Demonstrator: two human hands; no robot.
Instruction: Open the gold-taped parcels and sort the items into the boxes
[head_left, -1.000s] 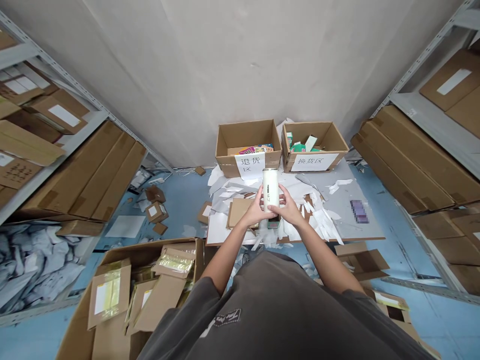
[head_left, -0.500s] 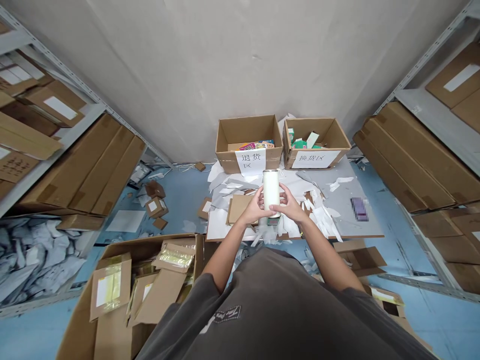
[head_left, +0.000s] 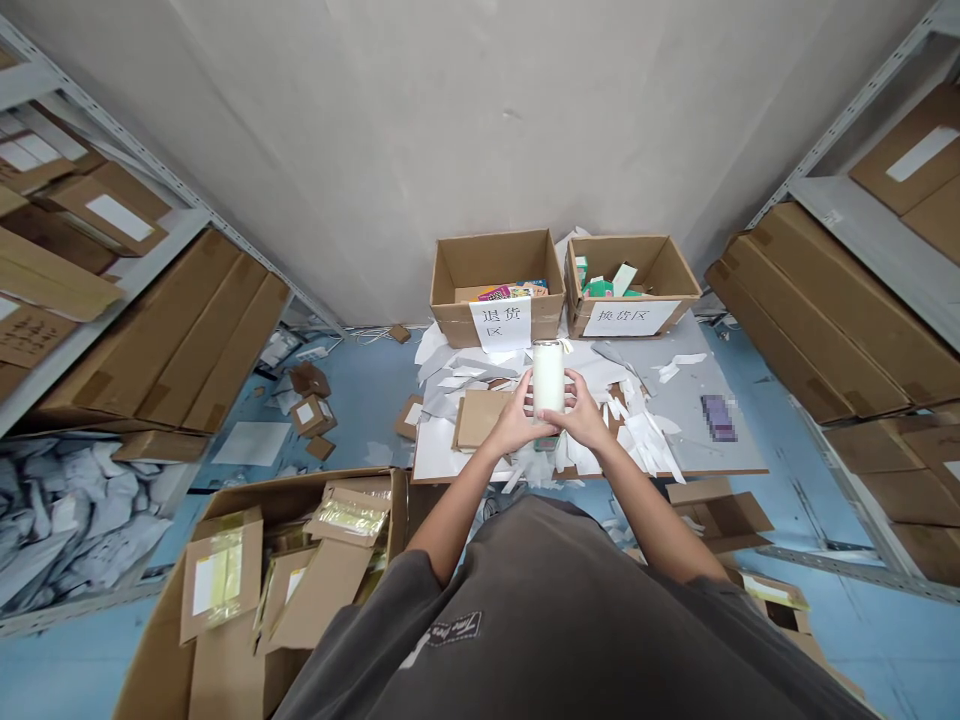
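2 hands hold a white cup upright above the near side of the table, with its metallic rim at the top. The left hand is on its left side, fingers bent around it and a little spread; the right hand grips the other side, fingers slightly apart, thumb across the lower front. Whether the cup's base touches anything, I cannot tell. A small green item shows just below the hands, too hidden to name. Cardboard lies by the left hand, and torn paper is scattered to the right. Behind stand 2 open boxes, the left box and the right box, each with a white sign in front. A purple item, blurred, lies near the table's right edge.
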